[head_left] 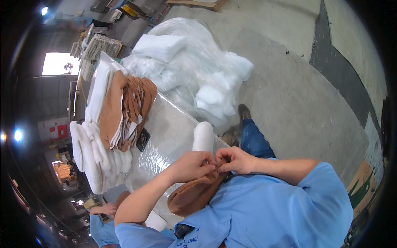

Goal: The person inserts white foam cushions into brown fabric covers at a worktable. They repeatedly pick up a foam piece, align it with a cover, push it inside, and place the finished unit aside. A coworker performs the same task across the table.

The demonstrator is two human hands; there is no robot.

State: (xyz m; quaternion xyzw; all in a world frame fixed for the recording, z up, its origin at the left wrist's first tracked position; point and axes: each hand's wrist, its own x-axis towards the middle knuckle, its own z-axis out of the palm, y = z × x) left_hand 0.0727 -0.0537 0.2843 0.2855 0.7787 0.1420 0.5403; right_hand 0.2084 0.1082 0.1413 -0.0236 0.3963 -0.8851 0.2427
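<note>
My left hand (pixel 197 164) and my right hand (pixel 237 160) meet close to my body, fingers pinched on the edge of a brown fabric cover (pixel 194 194). The cover hangs below them against my blue shirt, its rounded end toward the left. What lies right between my fingertips is too small to make out. Just beyond my hands, a white padding roll (pixel 203 136) lies at the edge of the plastic-covered table (pixel 165 120).
Brown fabric covers (pixel 124 111) are stacked at the left, beside and over folded white padding (pixel 97 161). A black object (pixel 143 139) lies next to them. Plastic-wrapped white padding (pixel 186 62) sits beyond the table. At lower left, a co-worker's hand (pixel 108 209) shows.
</note>
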